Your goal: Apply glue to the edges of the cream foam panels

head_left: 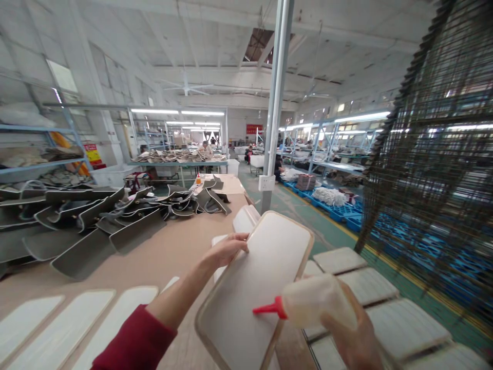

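Left fingers (239, 237) at panel (262, 272) edge

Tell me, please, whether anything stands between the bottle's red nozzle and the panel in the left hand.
Nothing visible does: the nozzle points over the white panel. The left hand grips its edge, away from the nozzle; the right hand holds the bottle. I cannot tell whether the tip touches.
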A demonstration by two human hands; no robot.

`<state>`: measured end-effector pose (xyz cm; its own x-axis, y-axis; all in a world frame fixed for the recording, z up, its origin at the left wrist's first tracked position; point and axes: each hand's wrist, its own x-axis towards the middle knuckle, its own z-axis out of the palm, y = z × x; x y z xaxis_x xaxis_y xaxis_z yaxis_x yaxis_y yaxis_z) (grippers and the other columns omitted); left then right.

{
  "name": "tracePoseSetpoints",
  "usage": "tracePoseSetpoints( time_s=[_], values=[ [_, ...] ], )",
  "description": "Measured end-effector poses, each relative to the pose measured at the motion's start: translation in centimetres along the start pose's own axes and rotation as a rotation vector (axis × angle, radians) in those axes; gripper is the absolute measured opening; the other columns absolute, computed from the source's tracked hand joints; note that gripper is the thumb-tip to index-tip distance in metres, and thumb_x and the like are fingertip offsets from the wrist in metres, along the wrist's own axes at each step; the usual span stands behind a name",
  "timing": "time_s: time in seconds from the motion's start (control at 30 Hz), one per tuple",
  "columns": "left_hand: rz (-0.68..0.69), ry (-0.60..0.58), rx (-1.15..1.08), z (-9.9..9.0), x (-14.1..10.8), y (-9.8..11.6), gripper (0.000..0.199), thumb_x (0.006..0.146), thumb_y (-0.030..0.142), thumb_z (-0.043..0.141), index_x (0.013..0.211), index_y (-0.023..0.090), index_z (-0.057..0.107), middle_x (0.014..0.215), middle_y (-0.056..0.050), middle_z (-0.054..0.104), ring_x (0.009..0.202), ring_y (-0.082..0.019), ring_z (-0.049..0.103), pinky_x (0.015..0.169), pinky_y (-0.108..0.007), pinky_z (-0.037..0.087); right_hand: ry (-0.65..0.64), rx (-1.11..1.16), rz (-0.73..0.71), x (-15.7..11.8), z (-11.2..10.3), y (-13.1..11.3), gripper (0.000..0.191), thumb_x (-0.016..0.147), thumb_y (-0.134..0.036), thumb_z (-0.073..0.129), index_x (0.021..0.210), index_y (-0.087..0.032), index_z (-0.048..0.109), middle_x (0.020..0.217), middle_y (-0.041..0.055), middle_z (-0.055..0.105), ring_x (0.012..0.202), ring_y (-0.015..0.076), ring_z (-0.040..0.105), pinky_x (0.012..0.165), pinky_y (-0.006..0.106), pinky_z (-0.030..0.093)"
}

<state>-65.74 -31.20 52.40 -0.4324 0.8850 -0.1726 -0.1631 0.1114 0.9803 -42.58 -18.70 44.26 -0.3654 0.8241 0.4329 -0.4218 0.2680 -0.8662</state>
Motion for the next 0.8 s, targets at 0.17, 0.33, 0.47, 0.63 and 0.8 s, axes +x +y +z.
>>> tracePoseSetpoints(
  time_s=[0.17,0.33,0.47,0.63,0.8],
  values=[
    [-0.017,-0.047,0.003,-0.5,0.2,0.1,0.057,0.051,0.008,0.055,0.105,0.018,0.068,0.070,0.001,0.069,0.063,-0.016,0.063,0.061,-0.025,0.052,0.163,0.104,-0.050,2.7,-1.6,-0.2,0.064,0.053,-0.032,0.085,0.110,-0.021,0.059,0.095,0.0069,0.065,0.085,0.0250,0.063,0.073,0.034,0.055],
    [-0.036,0.001,-0.023,-1.3,0.8,0.0,0.057,0.052,0.008,0.055,0.107,0.019,0.067,0.073,0.000,0.070,0.068,-0.018,0.064,0.065,-0.027,0.053,0.094,0.138,0.034,1.3,-1.1,0.2,0.055,0.056,-0.032,0.084,0.104,-0.019,0.063,0.088,0.0079,0.067,0.072,0.0224,0.064,0.059,0.028,0.056],
    [-0.030,0.003,-0.002,-2.3,1.4,-0.5,0.059,0.051,0.008,0.054,0.108,0.018,0.067,0.070,0.001,0.069,0.068,-0.019,0.064,0.065,-0.027,0.052,0.135,0.151,0.079,0.0,-0.1,0.5,0.051,0.059,-0.040,0.080,0.103,-0.020,0.062,0.082,0.0058,0.064,0.070,0.0229,0.062,0.056,0.032,0.056],
    [-0.035,-0.091,-0.019,-2.5,2.0,-0.6,0.060,0.051,0.008,0.056,0.109,0.019,0.067,0.070,0.001,0.069,0.067,-0.018,0.064,0.064,-0.025,0.052,0.367,0.009,-0.085,5.1,-0.8,0.2,0.062,0.057,-0.035,0.084,0.111,-0.021,0.058,0.102,0.0060,0.059,0.091,0.0236,0.058,0.075,0.032,0.054],
    [-0.022,-0.042,-0.063,-3.3,3.0,-1.2,0.060,0.049,0.010,0.055,0.107,0.017,0.068,0.072,0.000,0.069,0.064,-0.017,0.063,0.060,-0.025,0.052,0.246,-0.005,0.006,2.2,0.3,2.0,0.060,0.054,-0.038,0.084,0.106,-0.018,0.061,0.092,0.0090,0.065,0.080,0.0269,0.062,0.064,0.035,0.056]
  ],
)
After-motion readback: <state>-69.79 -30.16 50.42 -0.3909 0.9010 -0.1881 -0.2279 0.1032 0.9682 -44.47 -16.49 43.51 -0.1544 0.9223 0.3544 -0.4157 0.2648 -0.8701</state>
